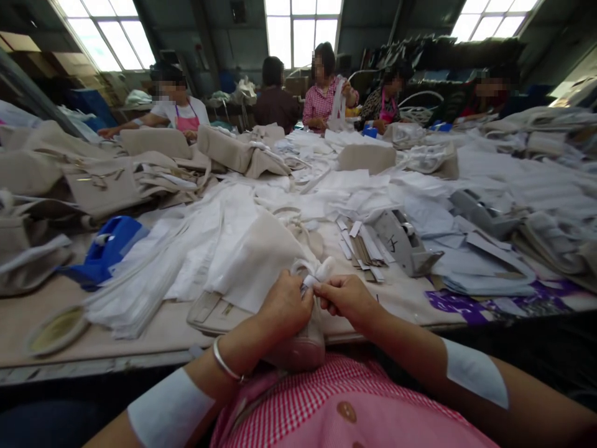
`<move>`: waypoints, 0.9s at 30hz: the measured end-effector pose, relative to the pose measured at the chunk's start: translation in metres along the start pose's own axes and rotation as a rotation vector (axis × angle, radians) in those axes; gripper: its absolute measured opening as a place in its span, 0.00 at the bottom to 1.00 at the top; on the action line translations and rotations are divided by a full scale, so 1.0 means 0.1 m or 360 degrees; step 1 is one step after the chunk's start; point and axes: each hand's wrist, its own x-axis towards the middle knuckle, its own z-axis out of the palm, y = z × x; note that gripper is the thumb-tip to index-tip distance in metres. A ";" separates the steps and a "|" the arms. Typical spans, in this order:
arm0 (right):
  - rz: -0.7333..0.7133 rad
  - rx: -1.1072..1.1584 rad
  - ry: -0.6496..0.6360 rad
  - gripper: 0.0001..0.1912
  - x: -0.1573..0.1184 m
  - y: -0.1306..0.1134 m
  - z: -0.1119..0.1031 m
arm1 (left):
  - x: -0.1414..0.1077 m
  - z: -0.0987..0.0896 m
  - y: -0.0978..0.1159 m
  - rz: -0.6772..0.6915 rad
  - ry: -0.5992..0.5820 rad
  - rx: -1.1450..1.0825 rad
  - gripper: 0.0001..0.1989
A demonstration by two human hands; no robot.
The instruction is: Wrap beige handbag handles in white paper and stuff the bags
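A beige bag (212, 316) lies at the table's front edge against the pink apron, with a white sheet (261, 258) over it. My left hand (290, 303) has its fingers closed on a white wrapped strap (321, 269) that loops above the bag. My right hand (342, 298) pinches the same white wrapping from the right, its thumb and forefinger close to my left fingers. The fingertips of both hands nearly meet at the strap. Further right are stacked small tags (361, 246).
A blue tape dispenser (105, 249) and a round dish (56, 331) are on the left, a grey dispenser (403, 242) on the right. White sheets (153, 280) and beige bags (102, 183) are heaped around. Several people sit across the table.
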 end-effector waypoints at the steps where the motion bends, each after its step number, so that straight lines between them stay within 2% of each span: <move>1: 0.0037 0.0028 0.0010 0.17 0.00 0.01 0.00 | 0.00 0.00 0.01 -0.0002 -0.0005 0.0012 0.12; 6: 0.0149 0.0175 0.0033 0.20 0.02 0.09 0.06 | -0.01 -0.05 0.08 0.0001 -0.0065 0.0032 0.12; 11: 0.0320 0.0200 -0.0075 0.22 0.08 0.09 0.06 | -0.01 -0.06 0.09 -0.0013 -0.0097 0.0090 0.12; 18: 0.0322 0.0084 -0.0185 0.16 0.06 0.09 -0.08 | -0.01 -0.02 0.07 0.0007 -0.0099 0.0082 0.11; 20: 0.0340 0.0205 -0.0222 0.16 0.04 0.11 -0.08 | 0.00 -0.03 0.06 0.0018 -0.0090 0.0056 0.11; 23: 0.0380 0.0570 -0.0301 0.15 0.01 0.16 -0.04 | 0.03 -0.07 0.04 0.0013 -0.0094 -0.0046 0.11; 25: 0.0339 0.0763 -0.0316 0.17 -0.01 0.20 0.00 | 0.04 -0.12 0.02 0.0007 -0.0177 -0.0218 0.12; 27: 0.0211 0.0844 -0.0279 0.18 -0.02 0.24 0.03 | 0.05 -0.17 0.00 -0.0050 -0.0348 -0.0493 0.13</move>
